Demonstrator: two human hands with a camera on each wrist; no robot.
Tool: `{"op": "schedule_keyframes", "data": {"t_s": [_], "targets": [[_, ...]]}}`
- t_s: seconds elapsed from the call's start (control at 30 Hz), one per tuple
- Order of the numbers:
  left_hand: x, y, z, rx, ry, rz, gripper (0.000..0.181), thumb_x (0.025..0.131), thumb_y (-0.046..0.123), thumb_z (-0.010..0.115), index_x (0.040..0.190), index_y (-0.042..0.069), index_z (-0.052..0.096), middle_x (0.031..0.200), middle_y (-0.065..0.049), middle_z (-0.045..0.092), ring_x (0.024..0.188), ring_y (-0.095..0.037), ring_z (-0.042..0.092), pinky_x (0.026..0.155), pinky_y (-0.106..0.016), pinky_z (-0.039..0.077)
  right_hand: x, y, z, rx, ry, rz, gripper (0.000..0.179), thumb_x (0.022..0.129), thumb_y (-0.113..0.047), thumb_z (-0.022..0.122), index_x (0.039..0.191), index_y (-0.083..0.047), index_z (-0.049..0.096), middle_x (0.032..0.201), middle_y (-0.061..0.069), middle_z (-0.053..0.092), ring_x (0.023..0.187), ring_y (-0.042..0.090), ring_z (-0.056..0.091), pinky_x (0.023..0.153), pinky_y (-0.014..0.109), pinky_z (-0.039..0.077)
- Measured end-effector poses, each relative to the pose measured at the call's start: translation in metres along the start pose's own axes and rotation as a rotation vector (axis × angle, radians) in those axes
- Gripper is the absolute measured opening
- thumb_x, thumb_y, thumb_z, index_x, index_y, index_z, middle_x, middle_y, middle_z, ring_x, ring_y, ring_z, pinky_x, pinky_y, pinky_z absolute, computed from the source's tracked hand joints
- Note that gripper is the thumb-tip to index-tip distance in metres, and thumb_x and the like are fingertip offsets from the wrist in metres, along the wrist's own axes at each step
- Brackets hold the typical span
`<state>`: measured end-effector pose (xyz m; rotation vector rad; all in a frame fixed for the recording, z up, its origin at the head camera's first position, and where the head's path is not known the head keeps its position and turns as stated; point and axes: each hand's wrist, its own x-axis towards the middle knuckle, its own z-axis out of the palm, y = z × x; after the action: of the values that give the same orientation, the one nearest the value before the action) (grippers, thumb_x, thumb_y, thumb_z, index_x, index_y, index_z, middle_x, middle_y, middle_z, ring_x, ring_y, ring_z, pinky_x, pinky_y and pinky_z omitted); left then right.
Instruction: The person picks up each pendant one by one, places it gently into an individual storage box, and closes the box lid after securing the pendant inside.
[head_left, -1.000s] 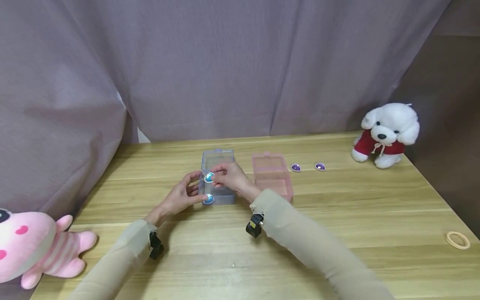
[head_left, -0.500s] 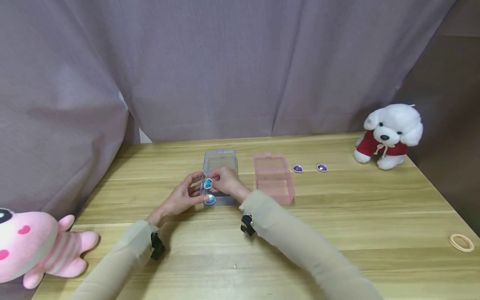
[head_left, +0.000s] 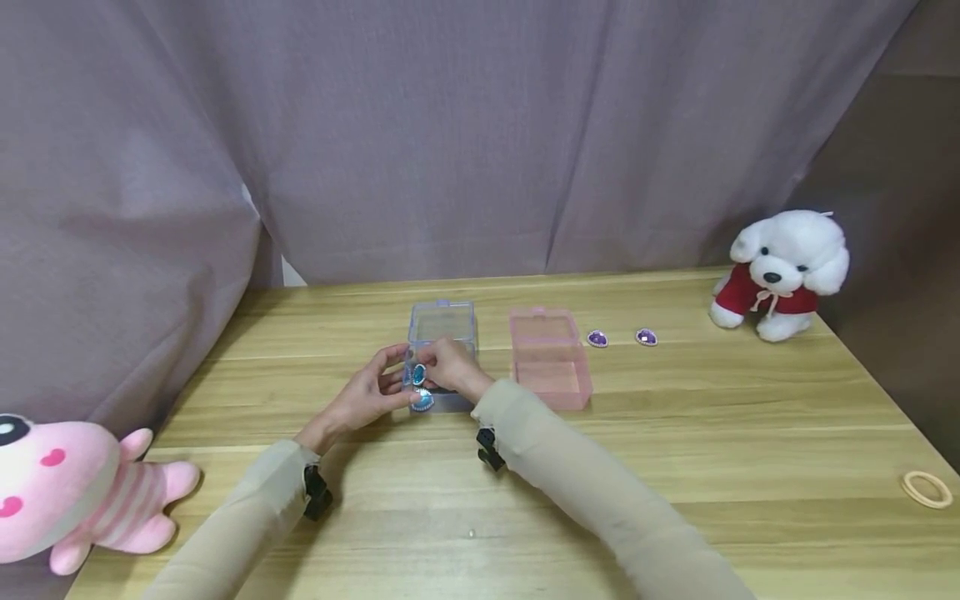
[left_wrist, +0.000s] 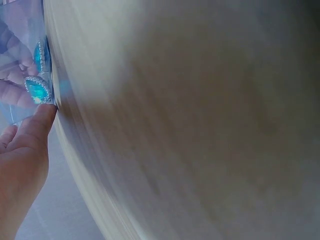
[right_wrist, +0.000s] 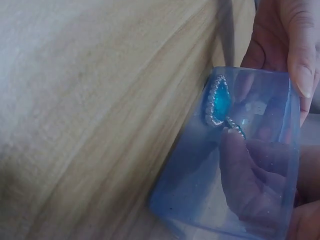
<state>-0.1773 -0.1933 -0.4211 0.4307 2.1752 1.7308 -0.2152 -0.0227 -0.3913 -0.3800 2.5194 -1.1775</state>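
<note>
A see-through blue plastic box (head_left: 452,403) stands with its lid (head_left: 442,321) raised at the back. My left hand (head_left: 367,392) holds the box by its left side, thumb at the front corner. One blue, bead-edged gem (right_wrist: 220,102) lies inside, against the wall near that thumb; it also shows in the left wrist view. My right hand (head_left: 452,367) reaches into the box and pinches a second blue gem (head_left: 418,374), tilted, just behind the first. Through the box wall in the right wrist view, only the beaded edge of this second gem (right_wrist: 237,129) shows at a fingertip.
A pink box (head_left: 555,398), lid up, stands to the right. Beyond it lie two purple gems (head_left: 597,338). A white plush dog (head_left: 780,275) sits at the back right, wooden rings (head_left: 927,489) at the right edge, a pink plush toy (head_left: 90,492) at the left.
My right hand has come down and slightly left into the blue box with its gem, which has turned more edge-on. The left hand keeps its place on the box.
</note>
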Motion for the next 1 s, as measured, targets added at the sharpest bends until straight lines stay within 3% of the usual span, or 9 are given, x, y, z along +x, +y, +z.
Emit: {"op": "schedule_keyframes", "data": {"t_s": [0.17,0.37,0.43,0.8,1.0], "targets": [[0.000,0.001,0.000,0.018,-0.004,0.000,0.082,0.083,0.014,0.072,0.147,0.008,0.020,0.152,-0.018,0.021,0.133,-0.038,0.036,0.103,-0.030,0.043,-0.001,0.000,-0.003,-0.060,-0.019,-0.003,0.026,0.086,0.005,0.059,0.110,-0.001,0.069,0.093,0.013,0.071,0.078,0.019,0.065,0.062,0.016,0.051],[-0.001,0.003,0.000,0.032,0.007,0.001,0.083,0.083,0.013,0.072,0.147,0.007,0.020,0.152,-0.018,0.023,0.134,-0.039,0.035,0.106,-0.035,0.040,-0.005,-0.005,-0.010,-0.123,-0.059,-0.028,0.030,0.089,-0.001,0.060,0.119,0.000,0.063,0.115,0.015,0.065,0.108,0.026,0.060,0.092,0.034,0.051],[-0.001,0.003,0.000,0.044,0.012,0.001,0.083,0.083,0.013,0.072,0.148,0.007,0.020,0.152,-0.018,0.023,0.133,-0.039,0.036,0.107,-0.036,0.040,-0.007,-0.006,-0.012,-0.121,-0.073,-0.032,0.032,0.090,-0.002,0.059,0.122,0.001,0.061,0.121,0.016,0.063,0.114,0.028,0.058,0.097,0.037,0.049],[-0.002,0.000,0.003,0.073,0.043,0.028,0.081,0.084,0.014,0.071,0.147,0.005,0.020,0.151,-0.019,0.025,0.132,-0.040,0.037,0.107,-0.038,0.039,-0.013,-0.005,-0.013,-0.046,-0.139,-0.069,0.036,0.089,-0.002,0.058,0.125,0.004,0.056,0.128,0.019,0.057,0.121,0.030,0.053,0.104,0.039,0.044],[-0.004,-0.001,0.006,0.074,0.056,0.040,0.080,0.085,0.012,0.070,0.147,0.004,0.020,0.150,-0.021,0.026,0.132,-0.040,0.037,0.108,-0.038,0.038,-0.018,-0.004,-0.012,0.004,-0.164,-0.127,0.031,0.088,0.002,0.056,0.118,0.005,0.062,0.118,0.019,0.064,0.104,0.026,0.059,0.091,0.031,0.050]]}}
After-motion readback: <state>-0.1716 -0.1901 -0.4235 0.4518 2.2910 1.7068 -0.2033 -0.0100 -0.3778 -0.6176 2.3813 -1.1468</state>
